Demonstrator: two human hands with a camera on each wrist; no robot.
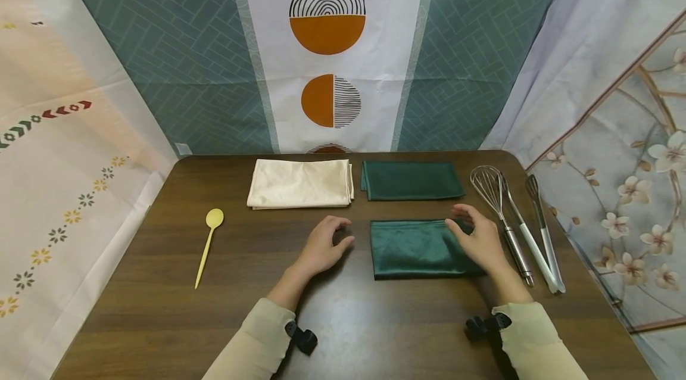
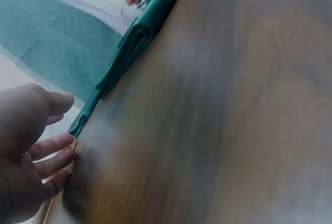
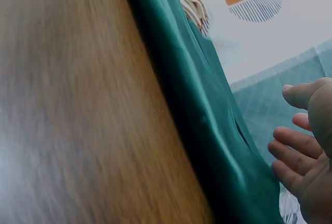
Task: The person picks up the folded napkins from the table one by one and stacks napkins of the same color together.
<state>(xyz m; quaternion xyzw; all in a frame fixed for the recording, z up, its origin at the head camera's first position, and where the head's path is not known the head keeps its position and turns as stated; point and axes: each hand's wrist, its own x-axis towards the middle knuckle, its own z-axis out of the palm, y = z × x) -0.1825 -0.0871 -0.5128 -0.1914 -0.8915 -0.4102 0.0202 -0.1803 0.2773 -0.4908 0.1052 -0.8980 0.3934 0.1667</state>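
A folded dark green satin cloth (image 1: 415, 252) lies in front of me, right of the middle of the table. My right hand (image 1: 479, 238) is over its right end, thumb and fingers apart and holding nothing; whether it touches the cloth I cannot tell. To the left of that cloth is my left hand (image 1: 324, 245), its fingers loosely bent with nothing between them. A second folded green cloth (image 1: 412, 181) lies behind the first. Beside it, further left, sits a folded cream cloth (image 1: 301, 183). The nearer green cloth shows its layered folded edge (image 2: 136, 36) in the left wrist view.
At the table's right side lie a whisk (image 1: 504, 213) and two long metal-and-white utensils, one of them a tool with a slotted-looking head (image 1: 542, 225). A yellow spoon (image 1: 209, 243) lies on the left. Patterned fabric hangs behind the brown table (image 1: 150, 308).
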